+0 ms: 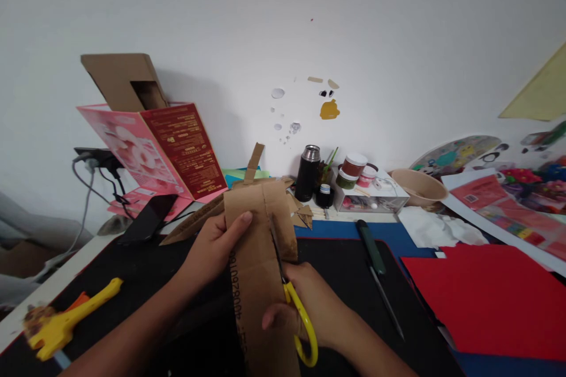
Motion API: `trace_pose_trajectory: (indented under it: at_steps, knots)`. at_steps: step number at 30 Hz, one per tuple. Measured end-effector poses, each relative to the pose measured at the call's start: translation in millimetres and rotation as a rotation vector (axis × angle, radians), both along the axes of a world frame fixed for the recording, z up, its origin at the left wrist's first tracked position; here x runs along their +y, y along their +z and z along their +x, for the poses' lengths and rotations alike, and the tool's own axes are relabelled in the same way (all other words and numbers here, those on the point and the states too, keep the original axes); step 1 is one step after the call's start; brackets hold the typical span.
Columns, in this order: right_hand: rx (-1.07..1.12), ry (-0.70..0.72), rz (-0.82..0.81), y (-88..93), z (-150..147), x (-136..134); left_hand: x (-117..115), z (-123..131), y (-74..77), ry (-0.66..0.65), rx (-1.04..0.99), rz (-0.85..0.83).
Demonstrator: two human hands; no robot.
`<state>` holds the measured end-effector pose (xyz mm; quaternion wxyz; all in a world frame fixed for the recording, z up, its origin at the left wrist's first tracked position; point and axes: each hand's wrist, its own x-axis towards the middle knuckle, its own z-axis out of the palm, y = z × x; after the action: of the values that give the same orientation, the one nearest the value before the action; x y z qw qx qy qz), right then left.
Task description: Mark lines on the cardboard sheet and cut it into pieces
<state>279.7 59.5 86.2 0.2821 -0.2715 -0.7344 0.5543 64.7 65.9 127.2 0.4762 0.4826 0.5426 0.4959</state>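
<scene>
My left hand [224, 241] grips a long piece of brown cardboard [254, 282] by its left side, thumb on top and fingers behind. Printed dark digits run down the cardboard's left edge. In my right hand [309, 300] is a pair of scissors [303, 321] with yellow handles. Their dark blades lie in a lengthwise cut in the cardboard, with a narrower strip standing off to the right of it. The fingers of my right hand are partly hidden behind the cardboard.
A black mat [345, 282] covers the desk. On the right lie a green-handled knife [374, 253] and red paper [486, 300]; on the left, a yellow giraffe-shaped thing [66, 321] and a phone [150, 217]. Behind stand a black flask [308, 173], paint jars [354, 166] and a bowl [418, 185].
</scene>
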Motion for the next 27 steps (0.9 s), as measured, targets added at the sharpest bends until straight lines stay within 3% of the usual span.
trace_pose_trajectory:
  at_steps: [12,17,27]
  knots:
    - [0.031,0.044,-0.092,15.7,-0.8,-2.3,-0.1,0.9,2.1,0.002,-0.019,-0.023]
    - [-0.036,0.079,-0.027,22.5,2.4,-1.8,-1.3,3.1,3.2,-0.026,-0.041,-0.030]
    - [-0.038,0.032,0.054,12.7,0.3,-8.7,-3.0,2.5,6.4,-0.071,0.072,-0.049]
